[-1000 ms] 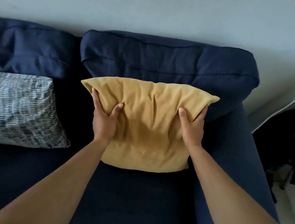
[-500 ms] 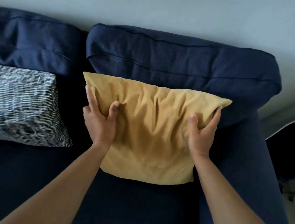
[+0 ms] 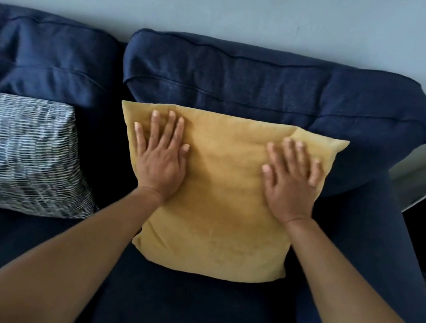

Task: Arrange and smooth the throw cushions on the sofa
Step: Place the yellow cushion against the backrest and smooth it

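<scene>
A mustard-yellow throw cushion point(image 3: 222, 208) leans against the right back cushion point(image 3: 269, 87) of a navy sofa. My left hand point(image 3: 160, 155) lies flat on its upper left part, fingers spread and pointing up. My right hand point(image 3: 292, 176) lies flat on its upper right part, fingers spread too. Neither hand grips the fabric. The cushion's face looks smooth, with a small fold at its top right corner. A second cushion point(image 3: 22, 156) with a white and dark woven pattern rests at the left against the other back cushion point(image 3: 45, 55).
The sofa's right armrest point(image 3: 373, 248) runs down beside the yellow cushion. The dark seat point(image 3: 188, 308) stretches below both cushions. A pale wall point(image 3: 225, 4) stands behind the sofa. Dark objects and a strip of floor show at the far right edge.
Both hands have let go of the yellow cushion's sides and now press flat on its front. The deep creases in its middle are gone. The view has come closer.
</scene>
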A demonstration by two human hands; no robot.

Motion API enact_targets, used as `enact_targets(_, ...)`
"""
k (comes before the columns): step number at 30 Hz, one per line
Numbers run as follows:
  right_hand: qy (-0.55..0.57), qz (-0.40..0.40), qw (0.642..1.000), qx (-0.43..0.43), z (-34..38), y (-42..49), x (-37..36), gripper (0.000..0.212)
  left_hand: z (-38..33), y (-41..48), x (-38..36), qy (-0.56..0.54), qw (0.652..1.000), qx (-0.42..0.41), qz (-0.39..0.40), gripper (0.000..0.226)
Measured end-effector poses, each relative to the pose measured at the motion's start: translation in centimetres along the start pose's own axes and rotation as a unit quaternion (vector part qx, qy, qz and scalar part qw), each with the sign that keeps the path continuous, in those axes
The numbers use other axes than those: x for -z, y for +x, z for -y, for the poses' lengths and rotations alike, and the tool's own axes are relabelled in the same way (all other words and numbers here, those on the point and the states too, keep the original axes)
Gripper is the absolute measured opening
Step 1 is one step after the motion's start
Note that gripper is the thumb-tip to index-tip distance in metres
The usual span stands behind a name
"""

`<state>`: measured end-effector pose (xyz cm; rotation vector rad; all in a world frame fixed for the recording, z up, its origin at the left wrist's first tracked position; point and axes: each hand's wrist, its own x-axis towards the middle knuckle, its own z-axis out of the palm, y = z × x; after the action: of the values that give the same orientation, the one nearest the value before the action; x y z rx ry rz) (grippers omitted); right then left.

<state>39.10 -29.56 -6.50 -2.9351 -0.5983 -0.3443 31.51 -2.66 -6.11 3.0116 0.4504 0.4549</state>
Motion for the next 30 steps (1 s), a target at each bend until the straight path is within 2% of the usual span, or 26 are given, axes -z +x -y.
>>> enact_targets(2,0.017,0.003,0.992,-0.126,-2.9,0.5,0.7,0.059,1.7,1.3,0.3,0.011,1.000,0.026,-0.005,0.064)
enact_targets(4,0.043,-0.041,0.980,-0.190,-2.4,0.9,1.6,0.064,1.7,1.7,0.7,0.004,0.999,0.045,-0.020,0.063)
enact_targets(5,0.053,-0.074,0.981,-0.170,-0.6,0.9,2.1,0.064,1.3,1.6,0.9,-0.002,0.998,0.051,-0.026,0.062)
enact_targets(7,0.073,-0.107,0.990,-0.050,4.5,0.6,2.7,0.062,0.1,1.0,0.8,-0.014,0.998,0.061,-0.024,0.062)
enact_targets(9,0.059,-0.068,0.992,0.088,9.0,-0.6,1.8,0.060,0.0,0.8,0.6,-0.021,0.997,0.079,-0.014,0.063)
enact_targets(11,0.015,-0.020,0.992,0.126,9.9,-1.0,0.6,0.063,1.0,1.2,0.7,-0.017,0.996,0.086,-0.005,0.063)
enact_targets(12,0.012,-0.005,0.995,0.103,8.9,-0.5,0.1,0.065,1.6,1.4,0.7,-0.009,0.997,0.082,0.003,0.063)
enact_targets(15,0.019,0.008,0.999,-0.039,3.7,0.5,-0.3,0.066,2.2,1.6,1.6,0.013,0.996,0.076,0.041,0.064)
enact_targets(17,0.026,0.006,0.995,-0.096,1.4,0.4,0.0,0.068,1.5,1.5,2.7,0.008,0.996,0.082,0.025,0.064)
enact_targets(19,0.034,0.007,0.995,-0.097,1.6,0.3,0.2,0.070,-0.1,0.5,3.9,-0.026,0.995,0.085,-0.051,0.063)
enact_targets(21,0.048,0.001,0.994,-0.099,2.5,0.2,0.4,0.071,-3.4,-2.3,4.3,-0.080,0.989,0.031,-0.116,0.062)
enact_targets(23,0.064,-0.018,0.992,-0.111,3.2,0.1,0.7,0.069,-6.6,-5.7,3.3,-0.111,0.987,-0.058,-0.097,0.060)
enact_targets(24,0.072,-0.041,0.990,-0.110,3.5,-0.1,1.0,0.068,-7.2,-7.1,2.5,-0.112,0.989,-0.074,-0.068,0.058)
enact_targets(25,0.081,-0.074,0.990,-0.092,4.0,-0.4,1.2,0.066,-7.0,-7.8,1.6,-0.105,0.991,-0.067,-0.042,0.057)
enact_targets(27,0.102,-0.140,0.985,0.004,6.1,-1.8,0.9,0.061,-5.5,-7.8,-0.2,-0.086,0.995,-0.030,-0.029,0.057)
enact_targets(29,0.078,-0.132,0.982,0.109,8.4,-4.3,-0.8,0.060,-4.3,-7.0,-1.5,-0.081,0.995,-0.027,-0.052,0.057)
enact_targets(30,0.049,-0.109,0.984,0.133,8.8,-5.5,-1.9,0.060,-3.8,-6.7,-2.0,-0.081,0.994,-0.033,-0.062,0.057)
